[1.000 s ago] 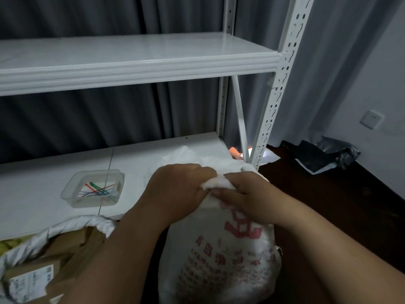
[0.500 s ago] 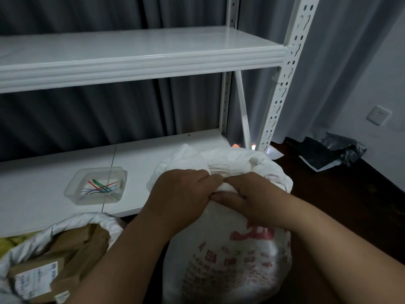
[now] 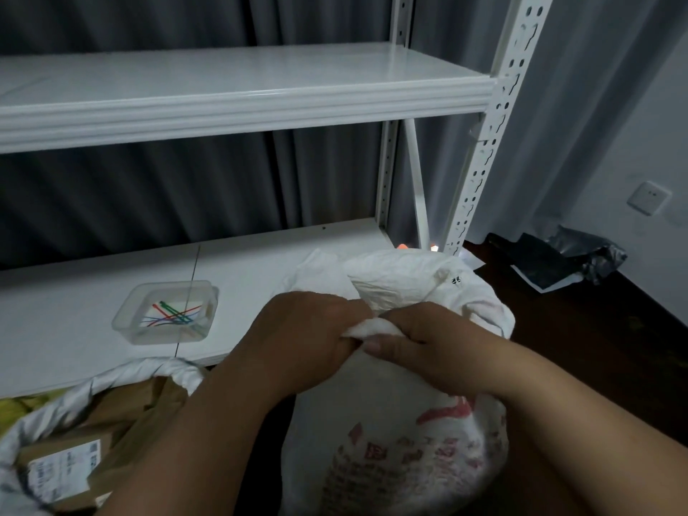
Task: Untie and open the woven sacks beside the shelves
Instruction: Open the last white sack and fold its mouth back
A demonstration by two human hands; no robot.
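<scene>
A white woven sack (image 3: pixel 402 441) with red print stands on the floor in front of the white shelf unit. My left hand (image 3: pixel 298 337) and my right hand (image 3: pixel 428 348) both grip the rolled rim of its mouth, side by side and touching. Beyond my hands the loose top of the sack billows up, spread and crumpled. A second white sack (image 3: pixel 44 415) sits at the lower left with its mouth wide open, showing brown parcels (image 3: pixel 111 422) with a printed label inside.
A clear plastic tray (image 3: pixel 167 310) holding several coloured ties rests on the lower shelf board (image 3: pixel 74 292). The perforated shelf post (image 3: pixel 480 162) rises just behind the sack. Dark plastic wrapping (image 3: pixel 558 258) lies on the dark floor at the right, below a wall socket (image 3: pixel 647 197).
The top of the sack has spread wider and puffed up behind my hands. My hands stay gripped on the rim, and the view has tilted slightly.
</scene>
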